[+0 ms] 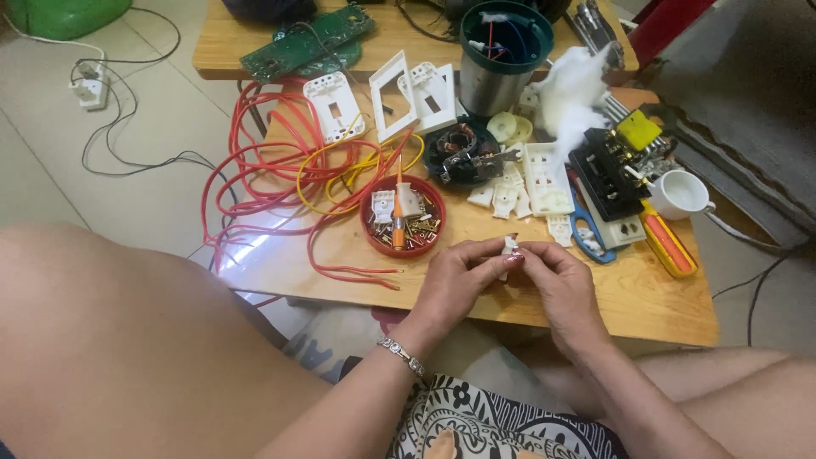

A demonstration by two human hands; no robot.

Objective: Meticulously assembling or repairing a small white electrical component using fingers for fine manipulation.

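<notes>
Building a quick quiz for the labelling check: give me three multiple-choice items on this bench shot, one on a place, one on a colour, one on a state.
1. Where is the small red bowl of screws?
A. on the wooden table, beside the red wires
B. on the floor
C. inside the white cup

2. What colour are the scissor handles?
A. green
B. blue
C. black

3. What are the two hands doing?
A. resting flat on the table
B. pinching one small white part together
C. holding the screwdriver

Answers: 1 A, the bowl sits on the table next to the red wires. 2 B, the loops near the white cup are blue. 3 B, the left hand and right hand meet on a small white part.
</notes>
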